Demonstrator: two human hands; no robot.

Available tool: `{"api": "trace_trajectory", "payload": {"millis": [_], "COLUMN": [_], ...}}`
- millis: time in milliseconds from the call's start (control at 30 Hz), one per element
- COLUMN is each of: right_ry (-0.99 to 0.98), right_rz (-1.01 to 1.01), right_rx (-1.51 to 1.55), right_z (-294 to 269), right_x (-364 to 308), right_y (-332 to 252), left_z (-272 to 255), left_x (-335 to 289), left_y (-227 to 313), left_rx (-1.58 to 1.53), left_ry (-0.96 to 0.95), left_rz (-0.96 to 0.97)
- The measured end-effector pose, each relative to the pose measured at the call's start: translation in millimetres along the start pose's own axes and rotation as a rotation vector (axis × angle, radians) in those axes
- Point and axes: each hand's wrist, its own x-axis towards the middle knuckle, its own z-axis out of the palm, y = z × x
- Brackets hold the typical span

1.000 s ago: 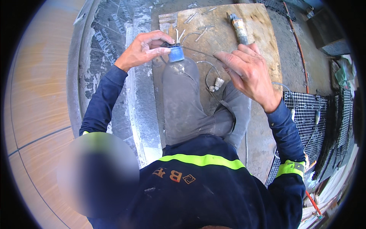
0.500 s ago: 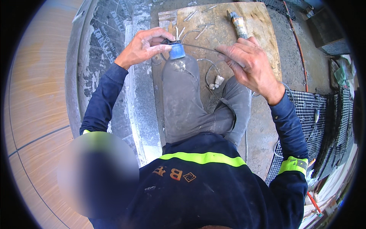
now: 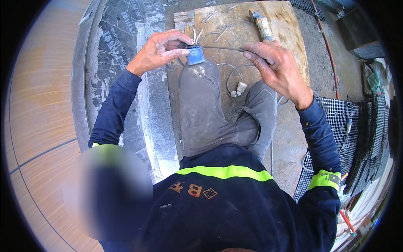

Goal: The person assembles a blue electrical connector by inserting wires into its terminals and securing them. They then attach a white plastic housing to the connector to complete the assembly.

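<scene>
Blue cap (image 3: 195,55) half-hidden in left hand (image 3: 157,52), wire (image 3: 222,48) vanishing into right hand (image 3: 275,69)

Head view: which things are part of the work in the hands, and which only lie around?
In the work:
- left hand holding small blue piece
- right hand pinching thin wire

Lying around:
- cylindrical tool
- white connector
- board
- metal grating

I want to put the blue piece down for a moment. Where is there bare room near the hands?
The wooden board is bare along its right side, right of the grey tool. The grey stone strip beside the raised knee is bare too. It is crowded on the board's upper left with loose short rods, and by the wire coil between the legs.
</scene>
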Motion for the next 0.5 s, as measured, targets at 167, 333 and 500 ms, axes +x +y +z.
{"api": "trace_trajectory", "payload": {"millis": [167,333,500], "right_ry": [-0.089,-0.163,-0.112], "right_rz": [-0.147,-0.263,-0.044], "right_rx": [-0.133,-0.305,0.031], "right_z": [-13,-20,-10], "right_x": [4,16,15], "right_y": [-3,-15,-20], "left_z": [-1,0,3], "left_x": [1,-1,0], "left_y": [3,8,15], "left_rx": [0.016,0.059,0.21], "left_ry": [-0.03,-0.023,-0.036], "left_rz": [-0.006,0.02,0.034]}}
